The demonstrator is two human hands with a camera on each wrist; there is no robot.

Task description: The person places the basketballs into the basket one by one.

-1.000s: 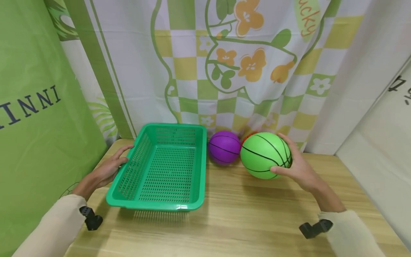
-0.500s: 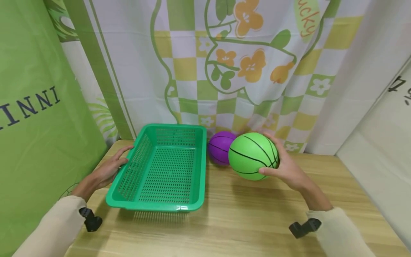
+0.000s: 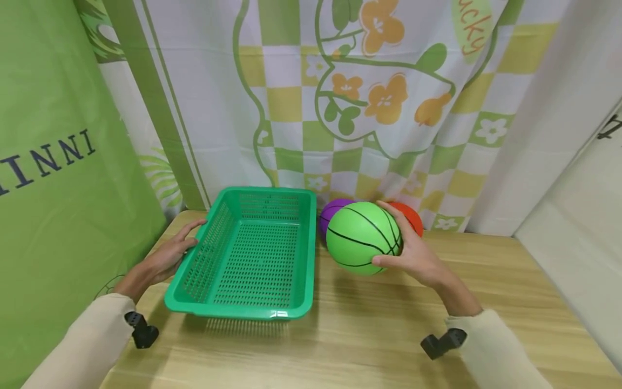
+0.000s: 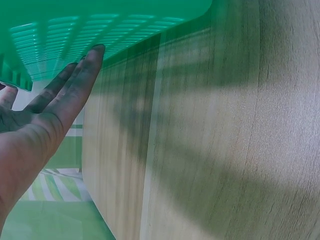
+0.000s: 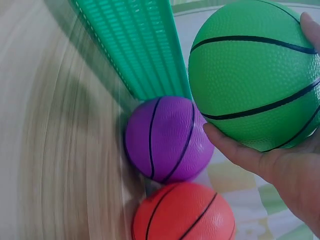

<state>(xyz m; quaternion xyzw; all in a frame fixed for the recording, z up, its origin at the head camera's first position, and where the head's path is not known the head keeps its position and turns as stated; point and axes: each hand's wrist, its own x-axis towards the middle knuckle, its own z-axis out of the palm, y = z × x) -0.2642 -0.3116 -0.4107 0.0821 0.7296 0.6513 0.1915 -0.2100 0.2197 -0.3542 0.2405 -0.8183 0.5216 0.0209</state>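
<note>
My right hand [image 3: 410, 259] grips a bright green ball [image 3: 359, 237] with black basketball lines, thumb on the near side and fingers over the far side. In the right wrist view the green ball [image 5: 250, 75] is up off the table. Behind it, a purple ball [image 3: 330, 212] is partly hidden, and a red-orange ball [image 3: 410, 216] shows beyond my hand. A green plastic basket [image 3: 312, 254] with slotted walls and nothing in it stands left of the balls. My left hand [image 3: 172, 254] rests against its left side, fingers extended along the outer wall in the left wrist view.
All of this is on a light wood table [image 3: 369, 335]. A patterned curtain [image 3: 291, 108] hangs behind the balls. At the left is a green cloth [image 3: 73, 216] with letters, and a pale panel [image 3: 578, 232] borders the right side.
My right hand has carried the green ball left towards the basket, covering more of the purple ball and exposing the red-orange one. The left hand stays at the basket.
</note>
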